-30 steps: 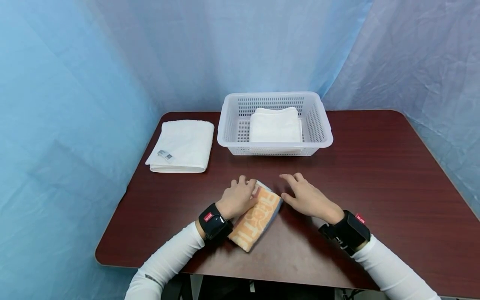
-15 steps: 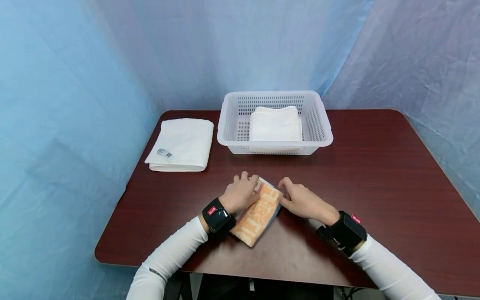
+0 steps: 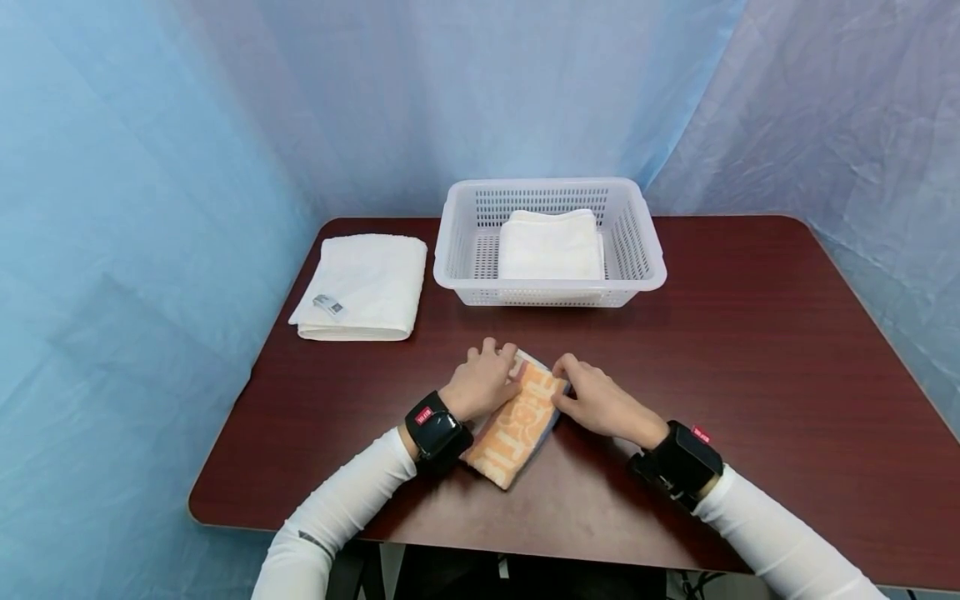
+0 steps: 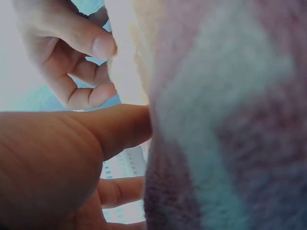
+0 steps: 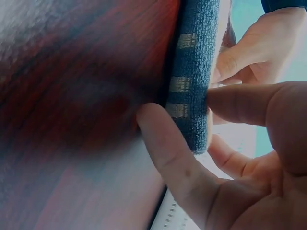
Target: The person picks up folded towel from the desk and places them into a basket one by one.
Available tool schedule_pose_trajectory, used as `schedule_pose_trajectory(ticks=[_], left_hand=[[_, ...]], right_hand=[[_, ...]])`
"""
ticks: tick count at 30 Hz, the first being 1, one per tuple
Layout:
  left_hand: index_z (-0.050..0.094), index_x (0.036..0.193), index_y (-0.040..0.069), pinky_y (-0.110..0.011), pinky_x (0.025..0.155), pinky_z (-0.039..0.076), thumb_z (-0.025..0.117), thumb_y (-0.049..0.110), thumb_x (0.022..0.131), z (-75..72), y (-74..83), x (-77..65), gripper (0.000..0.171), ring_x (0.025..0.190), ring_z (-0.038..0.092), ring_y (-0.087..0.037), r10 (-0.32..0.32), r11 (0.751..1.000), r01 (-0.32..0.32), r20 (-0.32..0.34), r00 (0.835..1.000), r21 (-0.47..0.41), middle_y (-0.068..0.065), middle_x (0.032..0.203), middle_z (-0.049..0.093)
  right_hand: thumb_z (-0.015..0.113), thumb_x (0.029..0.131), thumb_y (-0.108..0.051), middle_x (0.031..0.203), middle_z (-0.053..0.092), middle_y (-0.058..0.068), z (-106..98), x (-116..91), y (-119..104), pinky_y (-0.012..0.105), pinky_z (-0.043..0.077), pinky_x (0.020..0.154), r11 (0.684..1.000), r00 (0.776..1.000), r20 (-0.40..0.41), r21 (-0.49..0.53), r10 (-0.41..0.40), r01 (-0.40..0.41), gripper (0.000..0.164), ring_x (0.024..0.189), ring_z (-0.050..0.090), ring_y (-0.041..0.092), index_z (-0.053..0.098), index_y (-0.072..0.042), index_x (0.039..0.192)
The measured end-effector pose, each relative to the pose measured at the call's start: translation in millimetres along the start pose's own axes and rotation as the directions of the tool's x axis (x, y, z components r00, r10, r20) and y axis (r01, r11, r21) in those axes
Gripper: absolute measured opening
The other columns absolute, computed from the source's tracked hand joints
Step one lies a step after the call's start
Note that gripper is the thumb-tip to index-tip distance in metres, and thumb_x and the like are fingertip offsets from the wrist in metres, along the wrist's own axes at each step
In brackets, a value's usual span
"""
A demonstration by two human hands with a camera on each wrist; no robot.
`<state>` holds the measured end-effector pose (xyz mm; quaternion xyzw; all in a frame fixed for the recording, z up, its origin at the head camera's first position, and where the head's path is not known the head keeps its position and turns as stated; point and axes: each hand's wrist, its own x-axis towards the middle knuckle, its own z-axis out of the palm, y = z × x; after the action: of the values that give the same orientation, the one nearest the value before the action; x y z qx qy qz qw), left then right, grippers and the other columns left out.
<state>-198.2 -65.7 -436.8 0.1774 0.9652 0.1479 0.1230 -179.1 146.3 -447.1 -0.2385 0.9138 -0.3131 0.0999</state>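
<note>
A small folded towel (image 3: 517,425) with orange, white and purple patterning lies slantwise on the brown table. My left hand (image 3: 480,385) holds its upper left edge; in the left wrist view the thumb (image 4: 127,127) meets the fabric and other fingers pass behind it. At the upper right corner my right hand (image 3: 603,404) grips the towel between thumb and fingers. In the right wrist view the towel's blue-grey edge (image 5: 194,72) with pale woven marks stands between the right fingers (image 5: 165,143). Parts of the left fingertips are hidden by the towel.
A white perforated basket (image 3: 540,296) stands at the back of the table (image 3: 750,350), with a folded white towel (image 3: 551,247) inside. Left of it lies a larger folded white towel (image 3: 367,283) with a tag. Blue cloth (image 3: 450,100) hangs behind.
My right hand has moved slightly left and its fingers have closed on the towel's corner. The orange towel and my left hand have shifted a little forward and right.
</note>
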Motion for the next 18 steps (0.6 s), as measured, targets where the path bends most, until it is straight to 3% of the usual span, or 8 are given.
schedule_pose_trajectory(ticks=[11, 18], left_hand=[[0.041, 0.143, 0.006, -0.043, 0.088, 0.045, 0.058, 0.021, 0.1, -6.7, -15.2, -1.6, 0.049, 0.109, 0.047, -0.04, 0.109, 0.986, -0.102, 0.041, 0.993, -0.135, -0.027, 0.135, 0.04], [0.042, 0.143, 0.006, -0.044, 0.089, 0.042, 0.055, 0.013, 0.1, -10.8, -18.9, -5.2, 0.045, 0.113, 0.045, -0.042, 0.13, 0.964, -0.109, 0.074, 0.989, -0.242, -0.028, 0.137, 0.037]], right_hand=[[0.061, 0.094, -0.004, 0.085, 0.056, 0.007, -5, 7, 4, 0.033, 0.04, 0.064, 0.998, 0.999, -0.007, 0.033, 0.049, -0.049, 0.019, 0.068, 0.047, 0.017, 0.052, -0.003, 0.111], [0.061, 0.094, -0.006, 0.073, 0.051, 0.005, -5, 8, 8, 0.031, 0.037, 0.06, 0.993, 0.995, -0.022, 0.068, 0.095, -0.093, 0.021, 0.06, 0.046, 0.016, 0.053, -0.004, 0.113]])
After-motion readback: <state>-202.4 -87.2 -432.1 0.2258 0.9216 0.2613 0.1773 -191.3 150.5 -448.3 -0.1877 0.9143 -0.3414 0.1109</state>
